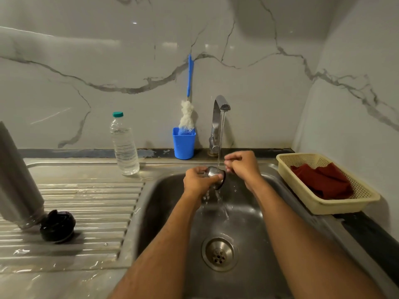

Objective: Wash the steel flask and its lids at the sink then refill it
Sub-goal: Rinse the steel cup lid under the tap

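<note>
A steel lid (214, 174) with a dark rim is gripped by the left hand (198, 180) above the basin of the steel sink (248, 212), at about 12 o'clock from the round drain (219, 253). The lid is held under a thin stream of water (220, 139) that falls from the chrome tap (217, 124), and water is seen spilling off it into the basin. The right hand (241, 164) is held just beside the lid at its 2 o'clock, loosely curled with the fingers bent inward; whether anything is pinched in it cannot be told. The steel flask (18, 180) is laid tilted on the ribbed draining board (86, 203), far out at 9 o'clock from the hands, its mouth pointed down toward a black lid (57, 226) that is set on the ribs touching or just beside it. A clear water bottle (124, 145) with a green cap is stood upright at the back of the board, at 10 o'clock from the left hand. A blue cup (184, 144) is placed beside the tap, and a bottle brush (188, 108) with a blue handle is stood in it. At 3 o'clock from the hands, a cream basket (323, 207) is set on the counter, and a dark red cloth (323, 182) is laid inside it.
</note>
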